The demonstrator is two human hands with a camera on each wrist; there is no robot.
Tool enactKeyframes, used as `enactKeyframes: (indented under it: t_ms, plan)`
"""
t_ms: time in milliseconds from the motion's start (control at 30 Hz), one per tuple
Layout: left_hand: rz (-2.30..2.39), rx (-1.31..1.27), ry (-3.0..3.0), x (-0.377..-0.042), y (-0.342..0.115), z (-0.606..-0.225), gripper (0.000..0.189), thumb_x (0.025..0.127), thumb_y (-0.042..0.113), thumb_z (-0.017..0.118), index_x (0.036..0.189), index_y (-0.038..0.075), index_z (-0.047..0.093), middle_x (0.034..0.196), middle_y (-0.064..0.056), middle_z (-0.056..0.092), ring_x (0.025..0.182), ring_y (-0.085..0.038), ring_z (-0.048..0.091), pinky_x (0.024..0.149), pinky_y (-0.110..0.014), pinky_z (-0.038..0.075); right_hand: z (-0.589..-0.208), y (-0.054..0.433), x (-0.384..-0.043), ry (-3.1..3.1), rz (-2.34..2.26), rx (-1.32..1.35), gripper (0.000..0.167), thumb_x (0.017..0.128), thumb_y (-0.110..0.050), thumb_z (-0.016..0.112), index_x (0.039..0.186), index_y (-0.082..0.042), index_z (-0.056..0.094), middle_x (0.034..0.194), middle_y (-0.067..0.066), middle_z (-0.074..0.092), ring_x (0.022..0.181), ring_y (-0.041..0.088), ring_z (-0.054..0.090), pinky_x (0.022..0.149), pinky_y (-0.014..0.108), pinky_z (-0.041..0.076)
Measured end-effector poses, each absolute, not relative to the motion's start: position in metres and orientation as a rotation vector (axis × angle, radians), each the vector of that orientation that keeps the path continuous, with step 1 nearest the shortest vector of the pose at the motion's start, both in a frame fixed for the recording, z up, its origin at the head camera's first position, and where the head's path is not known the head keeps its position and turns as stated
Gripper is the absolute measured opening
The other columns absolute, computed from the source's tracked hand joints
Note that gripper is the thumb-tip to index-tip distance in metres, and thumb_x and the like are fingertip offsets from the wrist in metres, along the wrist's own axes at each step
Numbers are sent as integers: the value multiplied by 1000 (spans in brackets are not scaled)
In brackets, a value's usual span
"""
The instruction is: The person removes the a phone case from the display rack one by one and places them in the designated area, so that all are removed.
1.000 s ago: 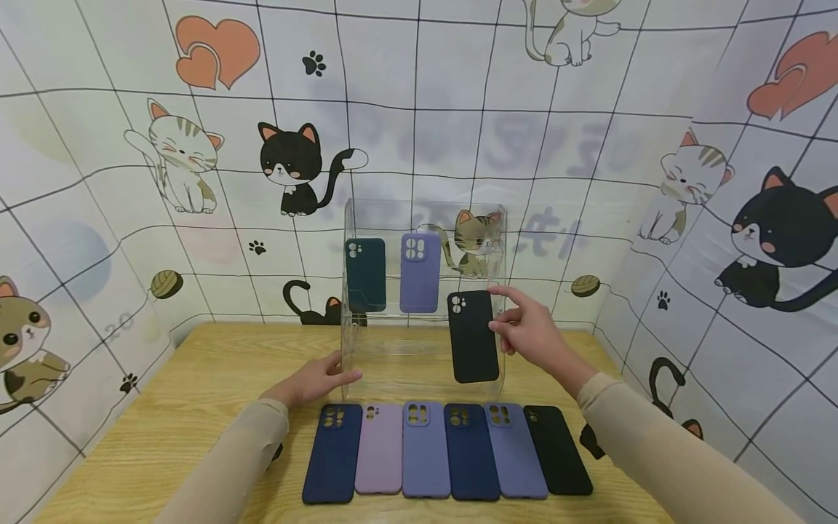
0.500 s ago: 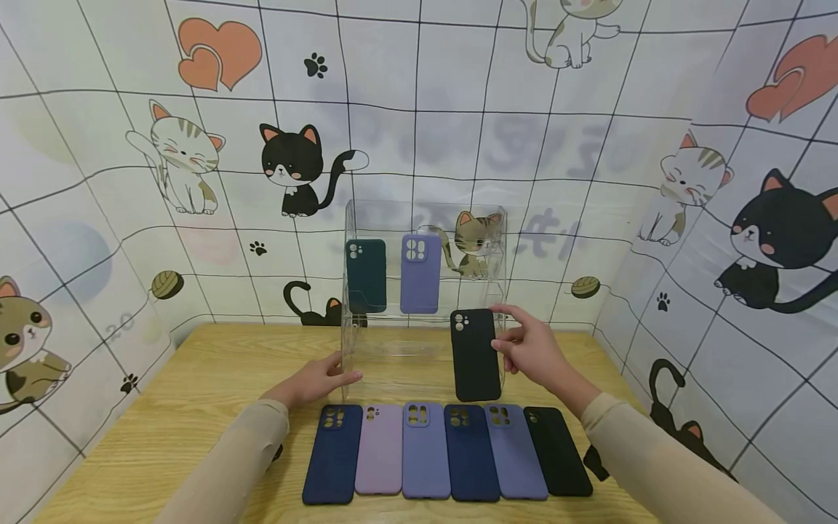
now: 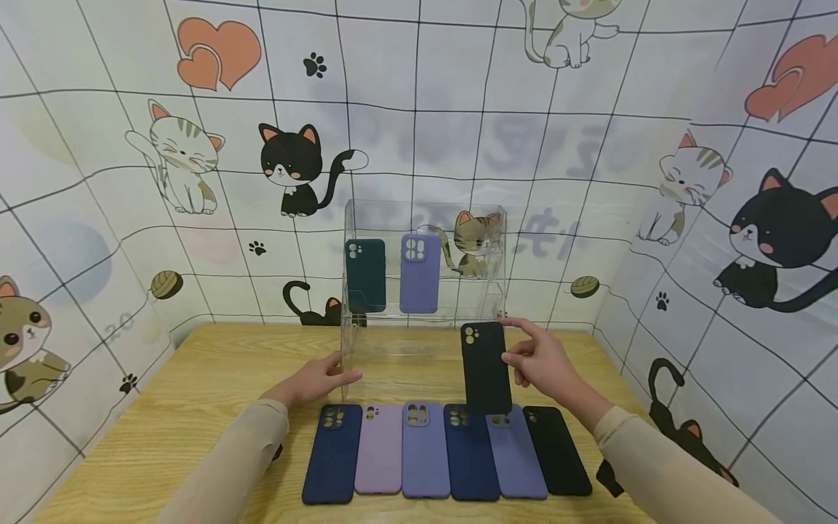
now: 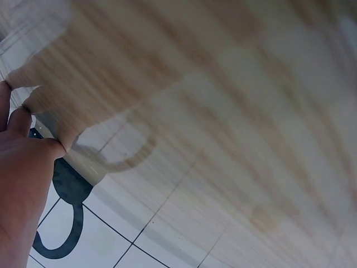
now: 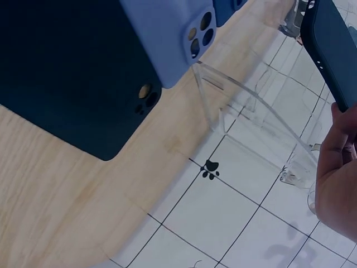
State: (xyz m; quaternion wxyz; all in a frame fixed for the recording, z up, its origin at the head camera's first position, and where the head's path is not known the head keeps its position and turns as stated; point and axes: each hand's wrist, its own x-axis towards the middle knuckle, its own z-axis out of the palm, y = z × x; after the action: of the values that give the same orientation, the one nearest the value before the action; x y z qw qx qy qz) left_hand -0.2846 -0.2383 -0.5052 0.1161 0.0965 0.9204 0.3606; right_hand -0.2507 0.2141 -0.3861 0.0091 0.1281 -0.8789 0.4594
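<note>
My right hand pinches a black phone case by its right edge, index finger near the top corner. The case stands upright in the air, its lower end overlapping a row of phone cases in the head view. In the right wrist view the held phone case shows edge-on above my fingers. At the lower left side of a clear acrylic display stand, my left hand rests with its thumb extended. The stand's upper tier bears a dark green phone case and a lavender phone case.
In front of the stand lies a row of cases: a navy case, a pink case, a lavender case, another navy case, another lavender case and a black case. Cat-printed cloth surrounds the wooden table.
My right hand has lowered the black phone case and brought it slightly right, from before the stand down to the far edge of the row. My left hand stays put.
</note>
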Motion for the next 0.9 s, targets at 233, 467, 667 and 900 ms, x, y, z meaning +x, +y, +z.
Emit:
enactKeyframes:
  t_ms: [233,467,667,900]
  plan:
    - [1042,272,2705,-286,-239,-507,100,97,75,58,172,20,23,162,-25,49,151,-45,49,122,-67,39,-392,229,-246,-2775,1435,356,63,101,-2,70,158,-16,47,93,15,79,55,28,64,53,37,57]
    - [1034,274,2699,-285,-239,-505,100,97,76,57,172,20,21,163,-25,48,152,-45,48,122,-67,38,-400,252,-243,-2813,1461,334,63,100,0,70,156,-17,48,91,13,78,54,23,61,52,36,56]
    - [1039,274,2703,-284,-238,-503,99,97,75,58,172,22,21,162,-25,49,151,-45,49,122,-68,38,-403,277,-240,-2873,1500,355,65,100,-1,70,158,-11,44,88,14,76,54,21,58,52,35,52]
    - [1046,265,2691,-284,-238,-504,100,97,76,58,172,21,22,161,-25,50,151,-45,49,122,-68,38,-402,312,-241,-2982,1538,315,67,100,2,67,160,-7,39,77,9,66,56,19,52,52,33,44]
